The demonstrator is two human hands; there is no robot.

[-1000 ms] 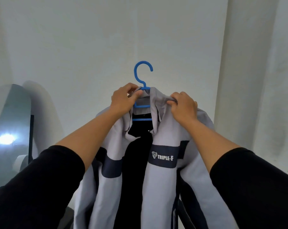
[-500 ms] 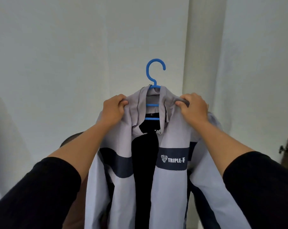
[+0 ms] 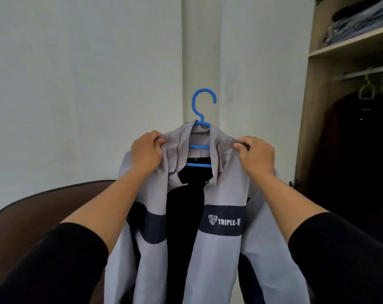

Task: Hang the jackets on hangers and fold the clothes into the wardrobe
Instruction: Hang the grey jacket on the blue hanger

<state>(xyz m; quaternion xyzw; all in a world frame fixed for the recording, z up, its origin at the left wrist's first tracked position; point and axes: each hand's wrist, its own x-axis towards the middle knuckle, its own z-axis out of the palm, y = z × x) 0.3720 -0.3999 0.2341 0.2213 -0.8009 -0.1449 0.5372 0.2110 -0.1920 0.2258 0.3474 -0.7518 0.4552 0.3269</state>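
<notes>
The grey jacket (image 3: pixel 210 249) hangs on a blue hanger (image 3: pixel 200 128), held up in the air left of the wardrobe (image 3: pixel 304 119). The left hand (image 3: pixel 147 151) and right hand (image 3: pixel 257 155) each pinch a shoulder. It looks soft, light and probably slippery; better to hold the hook.

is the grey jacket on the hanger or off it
On it: the grey jacket drapes over the blue hanger, whose hook rises above the collar.

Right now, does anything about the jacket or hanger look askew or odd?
Nothing stands out. The grey jacket sits evenly on the blue hanger, with the left hand and right hand each gripping a shoulder.
</notes>
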